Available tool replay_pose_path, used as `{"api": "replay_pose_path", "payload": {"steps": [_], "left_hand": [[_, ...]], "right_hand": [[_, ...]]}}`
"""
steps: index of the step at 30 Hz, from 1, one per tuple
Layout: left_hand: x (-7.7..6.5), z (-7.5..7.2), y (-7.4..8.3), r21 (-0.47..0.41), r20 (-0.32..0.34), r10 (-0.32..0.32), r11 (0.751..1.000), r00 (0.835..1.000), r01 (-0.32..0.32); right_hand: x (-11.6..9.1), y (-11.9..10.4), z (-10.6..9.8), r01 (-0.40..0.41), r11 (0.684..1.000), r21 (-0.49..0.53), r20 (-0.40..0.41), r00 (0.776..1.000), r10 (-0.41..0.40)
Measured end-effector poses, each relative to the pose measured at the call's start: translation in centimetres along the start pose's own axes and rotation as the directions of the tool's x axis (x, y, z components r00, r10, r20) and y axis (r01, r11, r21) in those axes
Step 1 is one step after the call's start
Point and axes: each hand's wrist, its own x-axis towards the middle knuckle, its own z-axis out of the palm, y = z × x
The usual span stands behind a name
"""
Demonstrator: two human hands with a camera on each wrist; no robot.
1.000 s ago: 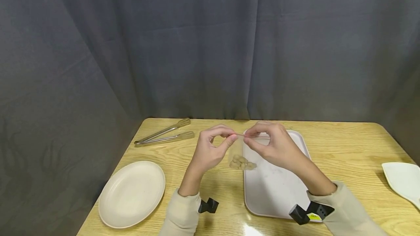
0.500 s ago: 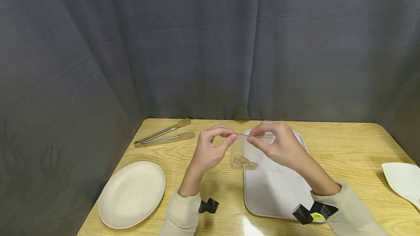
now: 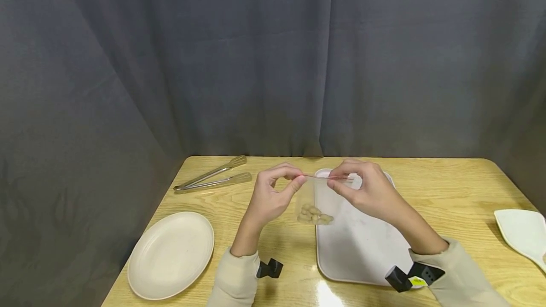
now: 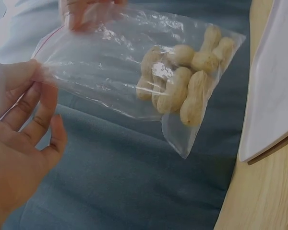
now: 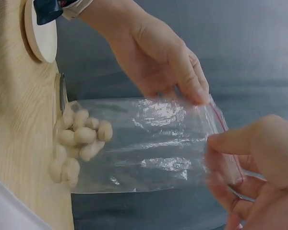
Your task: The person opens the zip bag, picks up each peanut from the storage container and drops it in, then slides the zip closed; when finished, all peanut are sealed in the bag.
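Observation:
A clear zip bag (image 4: 110,43) with a red seal line hangs upright over the left edge of the tray, held at its top by both hands. Several peanuts (image 4: 175,88) in their shells lie in its bottom. My left hand (image 3: 275,195) pinches one top corner between thumb and index finger. Farther along the same red line, my right hand (image 3: 362,191) pinches the seal, its thumb on the near side. In the right wrist view the red strip (image 5: 218,117) runs from the left fingertips past the right thumb.
A pale rectangular tray (image 3: 362,255) lies beneath the right hand. An oval plate (image 3: 170,255) is at the left, with metal tongs (image 3: 213,176) behind it. At the right edge sits a white scoop-like utensil (image 3: 522,231). A grey curtain (image 3: 256,60) closes off the back.
My right hand has slid to the right along the bag's red seal, away from the left hand. The left hand keeps its pinch at the corner, almost still.

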Motion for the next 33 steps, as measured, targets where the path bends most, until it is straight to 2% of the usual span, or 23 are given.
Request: {"api": "replay_pose_path", "payload": {"steps": [7, 13, 19, 27, 33], "left_hand": [[0.1, 0.1, -0.3, 0.009, 0.029, -0.012, 1.000, 1.000, 0.011], [0.0, -0.2, -0.1, 0.007, 0.010, -0.016, 1.000, 1.000, 0.016], [0.0, -0.3, -0.3, 0.000, 0.018, -0.007, 1.000, 1.000, 0.007], [-0.1, -0.6, -0.2, -0.006, 0.005, -0.022, 1.000, 1.000, 0.022], [-0.2, -0.7, -0.2, 0.026, 0.033, -0.034, 0.999, 0.999, 0.033]], "right_hand": [[-0.6, 0.4, -0.1, 0.028, 1.000, 0.008, -0.015, 1.000, -0.028], [-0.6, 0.4, -0.4, -0.023, 1.000, 0.007, -0.027, 0.999, 0.023], [-0.7, 0.4, -0.7, 0.042, 0.999, 0.034, -0.031, 0.999, -0.041], [-0.9, 0.5, -1.1, -0.032, 0.999, -0.017, -0.059, 0.998, 0.030], [-0.8, 0.6, -1.3, 0.021, 0.999, -0.041, -0.047, 0.999, -0.023]]}}
